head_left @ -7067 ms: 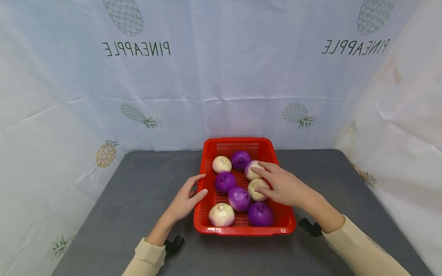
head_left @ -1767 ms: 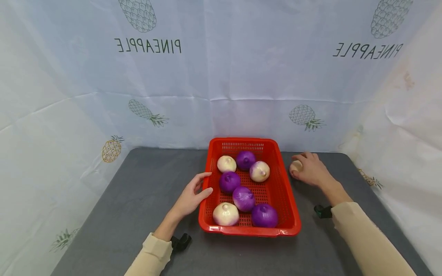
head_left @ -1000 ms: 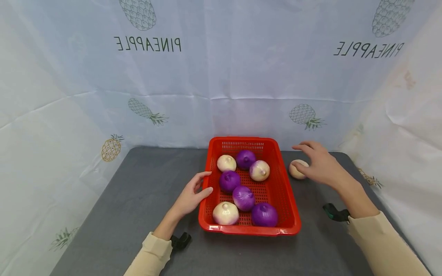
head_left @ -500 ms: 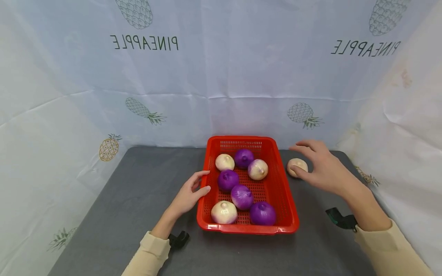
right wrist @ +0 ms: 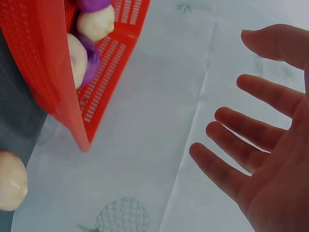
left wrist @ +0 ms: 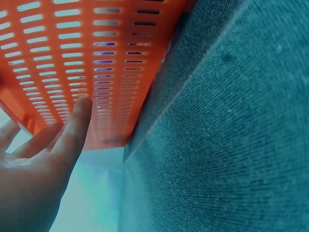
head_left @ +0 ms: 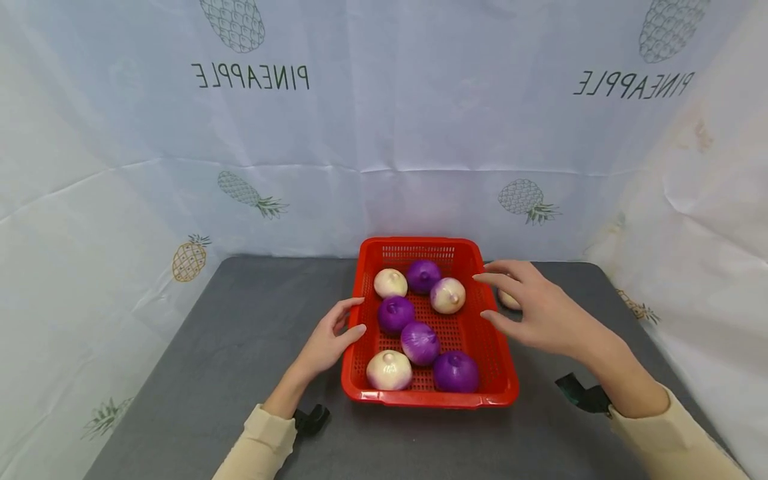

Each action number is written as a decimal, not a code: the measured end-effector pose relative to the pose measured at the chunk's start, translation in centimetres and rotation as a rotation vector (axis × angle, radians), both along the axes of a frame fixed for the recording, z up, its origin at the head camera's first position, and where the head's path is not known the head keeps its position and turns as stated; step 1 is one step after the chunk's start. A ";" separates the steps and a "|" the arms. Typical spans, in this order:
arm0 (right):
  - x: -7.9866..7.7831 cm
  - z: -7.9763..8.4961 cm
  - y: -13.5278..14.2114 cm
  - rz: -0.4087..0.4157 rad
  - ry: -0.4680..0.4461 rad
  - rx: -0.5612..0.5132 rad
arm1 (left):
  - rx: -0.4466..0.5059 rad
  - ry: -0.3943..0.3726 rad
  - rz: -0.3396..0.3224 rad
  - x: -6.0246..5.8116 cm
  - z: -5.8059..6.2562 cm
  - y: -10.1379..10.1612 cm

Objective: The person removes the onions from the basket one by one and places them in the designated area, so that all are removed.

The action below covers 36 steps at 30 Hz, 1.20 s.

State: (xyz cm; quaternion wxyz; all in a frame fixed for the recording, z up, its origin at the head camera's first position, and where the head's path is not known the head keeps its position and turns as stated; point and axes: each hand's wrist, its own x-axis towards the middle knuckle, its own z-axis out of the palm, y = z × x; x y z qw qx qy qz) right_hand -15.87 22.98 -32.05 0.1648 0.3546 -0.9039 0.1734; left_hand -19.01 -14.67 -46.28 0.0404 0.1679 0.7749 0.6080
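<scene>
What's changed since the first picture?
The right hand has moved one cream onion out of the red basket onto the table to its right, let go, and swung back left to the basket's right rim, holding nothing. The left hand stays at the left rim; seven onions remain inside.

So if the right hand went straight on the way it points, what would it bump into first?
Probably the white-and-purple bulb toward the far right of the red basket, by the head view. Height is unclear, though: if low, the right hand would meet the basket's rim first.
</scene>
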 end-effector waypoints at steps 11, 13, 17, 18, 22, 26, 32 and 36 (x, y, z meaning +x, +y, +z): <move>0.6 -1.4 -1.6 0.058 -0.036 0.086 | 0.020 -0.013 -0.021 0.1 0.2 0.1; 0.6 -1.8 -1.9 0.066 -0.049 0.097 | 0.019 -0.016 -0.021 0.1 0.1 0.2; 0.6 -2.3 -2.4 0.088 -0.067 0.096 | 0.015 -0.026 -0.016 0.1 0.0 0.2; 0.6 -2.4 -2.5 0.092 -0.069 0.094 | 0.013 -0.027 -0.013 0.1 0.0 0.2; 0.5 -3.0 -3.1 0.105 -0.079 0.091 | 0.012 -0.036 -0.009 0.2 0.1 0.3; 0.4 -3.7 -3.8 0.111 -0.113 0.107 | 0.017 -0.042 -0.009 0.2 0.2 0.3; 0.2 -4.8 -4.7 0.126 -0.142 0.131 | 0.013 -0.033 -0.012 0.2 0.3 0.3; 0.1 -5.4 -5.1 0.150 -0.143 0.144 | 0.016 -0.031 -0.010 0.3 0.4 0.2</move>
